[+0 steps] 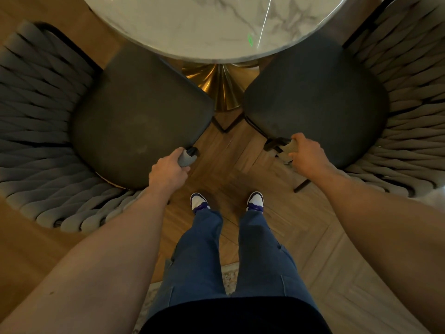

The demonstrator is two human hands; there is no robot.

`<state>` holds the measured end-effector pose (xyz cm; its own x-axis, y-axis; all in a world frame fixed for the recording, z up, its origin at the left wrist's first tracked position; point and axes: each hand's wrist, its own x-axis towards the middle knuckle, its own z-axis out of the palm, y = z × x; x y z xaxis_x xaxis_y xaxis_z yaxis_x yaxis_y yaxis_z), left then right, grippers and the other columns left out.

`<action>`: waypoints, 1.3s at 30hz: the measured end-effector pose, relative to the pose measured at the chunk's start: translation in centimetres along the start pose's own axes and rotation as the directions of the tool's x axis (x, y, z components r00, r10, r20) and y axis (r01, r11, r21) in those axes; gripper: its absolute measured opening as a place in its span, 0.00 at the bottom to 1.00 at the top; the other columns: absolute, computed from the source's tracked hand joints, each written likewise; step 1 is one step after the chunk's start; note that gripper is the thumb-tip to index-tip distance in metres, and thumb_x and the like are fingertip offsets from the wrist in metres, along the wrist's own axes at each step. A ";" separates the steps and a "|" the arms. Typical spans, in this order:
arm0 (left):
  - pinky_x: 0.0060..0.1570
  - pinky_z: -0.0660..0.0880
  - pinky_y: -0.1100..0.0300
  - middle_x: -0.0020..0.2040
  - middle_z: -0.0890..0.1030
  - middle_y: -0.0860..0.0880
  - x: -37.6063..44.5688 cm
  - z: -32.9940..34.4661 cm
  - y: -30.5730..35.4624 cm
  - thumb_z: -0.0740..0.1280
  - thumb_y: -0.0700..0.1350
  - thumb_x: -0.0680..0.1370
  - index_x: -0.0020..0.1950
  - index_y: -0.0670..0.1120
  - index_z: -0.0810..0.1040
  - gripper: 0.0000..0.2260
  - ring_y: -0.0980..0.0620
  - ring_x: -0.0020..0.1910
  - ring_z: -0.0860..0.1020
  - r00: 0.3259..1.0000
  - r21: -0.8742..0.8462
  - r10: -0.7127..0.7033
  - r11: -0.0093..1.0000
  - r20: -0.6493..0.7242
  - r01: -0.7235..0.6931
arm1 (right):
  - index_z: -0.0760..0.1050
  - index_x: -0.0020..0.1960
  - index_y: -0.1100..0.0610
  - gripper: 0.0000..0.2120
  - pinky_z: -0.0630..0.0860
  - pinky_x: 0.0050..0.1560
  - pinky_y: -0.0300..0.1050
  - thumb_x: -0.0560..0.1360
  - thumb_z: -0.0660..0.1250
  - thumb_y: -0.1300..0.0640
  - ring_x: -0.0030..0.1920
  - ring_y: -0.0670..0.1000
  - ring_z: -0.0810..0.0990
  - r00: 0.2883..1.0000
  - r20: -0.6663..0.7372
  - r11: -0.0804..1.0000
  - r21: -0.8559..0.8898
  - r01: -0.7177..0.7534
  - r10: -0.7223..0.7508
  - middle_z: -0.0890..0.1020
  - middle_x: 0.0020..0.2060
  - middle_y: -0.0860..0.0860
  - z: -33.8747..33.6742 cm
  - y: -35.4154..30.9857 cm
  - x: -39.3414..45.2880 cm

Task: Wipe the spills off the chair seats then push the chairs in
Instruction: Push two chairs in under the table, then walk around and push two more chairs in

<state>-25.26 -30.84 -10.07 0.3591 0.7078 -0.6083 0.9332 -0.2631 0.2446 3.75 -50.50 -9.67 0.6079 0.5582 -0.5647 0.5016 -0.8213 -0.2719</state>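
Observation:
Two chairs with dark grey seats and woven rope backs flank me at a round marble table point(192, 25). The left chair point(134, 112) has faint pale smudges on its seat near the front edge. My left hand point(168, 169) is closed around the end of its woven armrest. The right chair point(315, 100) has its front under the table rim. My right hand point(305, 153) grips the end of that chair's armrest, and a small beige bit shows in the fingers; whether it is a cloth or the weave is unclear.
The table's gold pedestal base point(219, 85) stands between the two seats. My legs in blue jeans and white-purple shoes point(199, 201) stand on the herringbone wood floor point(313, 249). A pale rug edge point(230, 276) lies behind my feet.

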 end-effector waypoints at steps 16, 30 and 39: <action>0.46 0.71 0.54 0.55 0.76 0.48 -3.5 -1.2 -0.6 0.64 0.44 0.78 0.62 0.49 0.75 0.13 0.47 0.52 0.75 0.992 0.026 0.015 1.000 -0.126 -0.012 | 0.69 0.70 0.55 0.22 0.77 0.57 0.52 0.77 0.68 0.56 0.57 0.54 0.76 1.000 -0.006 0.994 0.111 0.011 -0.010 0.76 0.62 0.56 -1.3 0.2 -2.7; 0.44 0.77 0.55 0.48 0.82 0.51 -11.3 2.4 -0.4 0.63 0.46 0.78 0.49 0.53 0.80 0.07 0.49 0.47 0.79 0.996 -0.110 -0.033 0.994 -0.086 0.023 | 0.76 0.59 0.54 0.11 0.78 0.54 0.50 0.79 0.65 0.50 0.53 0.52 0.79 0.876 0.387 0.934 -0.088 0.346 -0.288 0.78 0.50 0.50 1.2 -3.7 -8.3; 0.51 0.73 0.56 0.56 0.80 0.49 -18.3 6.4 -6.5 0.64 0.51 0.79 0.56 0.51 0.78 0.09 0.48 0.57 0.76 0.979 -0.293 -0.153 0.938 0.139 0.188 | 0.75 0.64 0.53 0.17 0.74 0.50 0.44 0.79 0.66 0.46 0.52 0.51 0.77 0.755 0.540 0.818 -0.194 0.542 -0.372 0.78 0.58 0.54 6.1 -8.8 -12.4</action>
<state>-37.84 -46.33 -5.36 0.2107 0.6419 -0.7373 0.9385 0.0782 0.3363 -11.93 -50.95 -5.03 -0.0599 0.6636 -0.7457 0.8589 -0.3464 -0.3772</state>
